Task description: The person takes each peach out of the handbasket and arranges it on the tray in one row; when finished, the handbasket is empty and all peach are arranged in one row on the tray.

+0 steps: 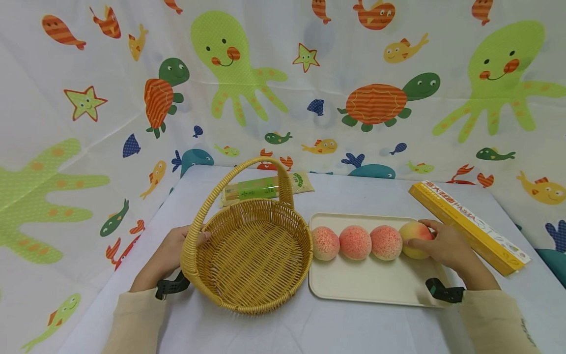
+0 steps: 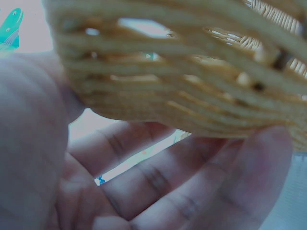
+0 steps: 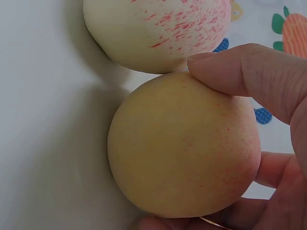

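Note:
A wicker basket (image 1: 254, 265) with a tall arched handle stands left of centre in the head view, its woven floor showing. My left hand (image 1: 172, 253) holds its left side, the thumb over the rim; the left wrist view shows fingers (image 2: 158, 177) against the outer weave. To the right, a cream tray (image 1: 367, 282) bears a row of peaches along its back half. My right hand (image 1: 453, 248) grips the yellow peach (image 3: 182, 148) at the row's right end, with thumb and fingers on opposite sides. Three pinkish peaches (image 1: 355, 242) sit to its left.
A yellow pasta box (image 1: 468, 226) lies slanted behind and right of the tray. Behind the basket lies a green and clear packet (image 1: 256, 189), partly hidden by the handle. A printed sea-animal cloth (image 1: 274, 83) hangs behind the white table (image 1: 283, 329).

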`<state>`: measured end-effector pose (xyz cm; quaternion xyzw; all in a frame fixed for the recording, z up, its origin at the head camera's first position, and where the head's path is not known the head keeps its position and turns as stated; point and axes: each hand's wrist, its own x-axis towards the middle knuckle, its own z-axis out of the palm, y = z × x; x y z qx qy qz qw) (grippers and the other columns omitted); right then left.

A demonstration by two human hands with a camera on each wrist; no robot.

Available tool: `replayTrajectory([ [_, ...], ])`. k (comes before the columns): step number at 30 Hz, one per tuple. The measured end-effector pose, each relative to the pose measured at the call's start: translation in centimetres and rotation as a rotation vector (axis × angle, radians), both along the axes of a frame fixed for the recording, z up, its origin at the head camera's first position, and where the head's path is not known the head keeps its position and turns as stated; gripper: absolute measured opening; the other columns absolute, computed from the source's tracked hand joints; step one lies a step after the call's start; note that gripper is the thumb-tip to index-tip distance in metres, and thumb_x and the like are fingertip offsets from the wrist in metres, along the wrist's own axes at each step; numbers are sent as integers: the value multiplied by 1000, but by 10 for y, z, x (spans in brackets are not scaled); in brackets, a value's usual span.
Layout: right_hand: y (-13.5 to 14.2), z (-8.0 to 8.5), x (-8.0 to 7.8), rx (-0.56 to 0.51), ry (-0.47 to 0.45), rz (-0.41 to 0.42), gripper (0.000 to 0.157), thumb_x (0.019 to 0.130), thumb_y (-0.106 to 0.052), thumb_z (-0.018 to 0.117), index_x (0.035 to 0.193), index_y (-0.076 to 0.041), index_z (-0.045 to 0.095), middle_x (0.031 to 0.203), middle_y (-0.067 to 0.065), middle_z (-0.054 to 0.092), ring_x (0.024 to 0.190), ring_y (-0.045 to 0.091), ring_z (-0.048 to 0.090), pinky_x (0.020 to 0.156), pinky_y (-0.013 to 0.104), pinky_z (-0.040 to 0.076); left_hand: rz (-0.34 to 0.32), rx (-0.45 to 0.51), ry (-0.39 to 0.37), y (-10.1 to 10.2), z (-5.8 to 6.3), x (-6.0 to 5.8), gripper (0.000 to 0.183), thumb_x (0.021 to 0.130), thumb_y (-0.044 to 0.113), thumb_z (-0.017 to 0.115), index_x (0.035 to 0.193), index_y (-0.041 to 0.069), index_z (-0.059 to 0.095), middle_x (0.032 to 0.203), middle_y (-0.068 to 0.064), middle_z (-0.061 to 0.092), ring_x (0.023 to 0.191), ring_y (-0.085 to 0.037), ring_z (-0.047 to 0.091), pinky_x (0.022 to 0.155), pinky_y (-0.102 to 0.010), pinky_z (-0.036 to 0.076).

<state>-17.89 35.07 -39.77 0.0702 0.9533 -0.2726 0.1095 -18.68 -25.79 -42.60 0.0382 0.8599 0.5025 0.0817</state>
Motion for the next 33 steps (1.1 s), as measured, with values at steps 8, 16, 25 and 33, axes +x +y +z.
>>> replayTrajectory([
  [8,-1,0,2,8,17,1,99,89,-58,75,150,10,38,119,36,56,103,45,53,82,50,55,-4,8,4,0,0,0,35,103,31,66,111,-3,70,90,-12,69,78,-21,65,66,-32,56],
  [16,-1,-1,3,9,23,-2,102,89,-61,74,152,10,36,126,40,54,106,47,52,87,57,54,-7,13,2,0,0,0,36,103,31,66,111,-4,70,90,-13,69,78,-21,66,66,-33,57],
  [25,0,-4,5,16,48,4,101,89,-60,74,151,11,37,126,41,54,105,47,54,87,57,54,-2,14,-4,0,-1,0,36,103,32,66,112,-3,70,91,-13,69,78,-21,65,66,-33,57],
  [33,-1,-3,6,12,50,9,101,92,-59,72,152,12,34,131,42,51,108,49,53,91,62,52,-4,13,-4,0,-1,0,37,103,33,66,115,-2,70,93,-13,69,80,-21,64,67,-32,57],
])
